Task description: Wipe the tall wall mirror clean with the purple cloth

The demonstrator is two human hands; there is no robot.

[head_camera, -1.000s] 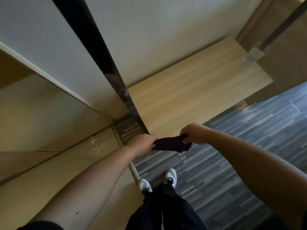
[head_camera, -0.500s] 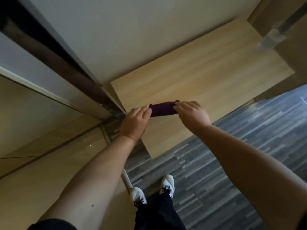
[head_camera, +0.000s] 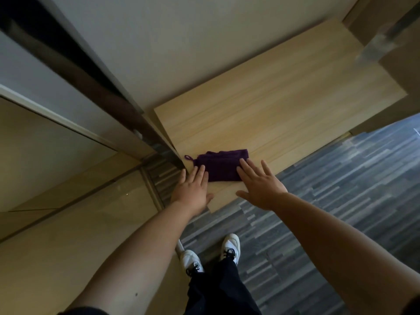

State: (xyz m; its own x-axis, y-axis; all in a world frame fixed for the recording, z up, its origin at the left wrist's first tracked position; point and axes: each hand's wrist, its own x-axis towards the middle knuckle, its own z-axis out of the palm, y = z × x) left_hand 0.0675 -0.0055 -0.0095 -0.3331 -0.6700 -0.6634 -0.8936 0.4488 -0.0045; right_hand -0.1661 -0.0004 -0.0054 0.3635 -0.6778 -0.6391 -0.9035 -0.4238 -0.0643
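Where both hands gripped the ends of the purple cloth [head_camera: 221, 167] in mid-air a second ago, it now lies flat on the pale wooden shelf [head_camera: 279, 92], folded into a neat rectangle. The left hand [head_camera: 193, 189] and the right hand [head_camera: 261, 189] have let go: both are spread open, fingers straight, the left fingertips touching the cloth's left edge and the right fingertips pressing its lower right corner. I judge this to be either smoothing the fold for a fresh wiping face or setting the cloth down, which would mean the wiping is paused or over; the pictures do not settle which.

Beyond the left hand stands the tall mirror [head_camera: 56, 201], its smooth glass reflecting beige walls and floor, with a dark frame strip [head_camera: 91, 87] running away from the hands.

That cloth looks soft and slightly nubby, deep purple, with a small hanging loop [head_camera: 188, 157] poking out just beyond the left fingertips. Under it, the shelf shows a light, straight grain and a sharp near corner between the wrists. Below the arms, the floor [head_camera: 329, 189] is grey, laid in narrow staggered planks, and white shoes [head_camera: 230, 246] stand on it.
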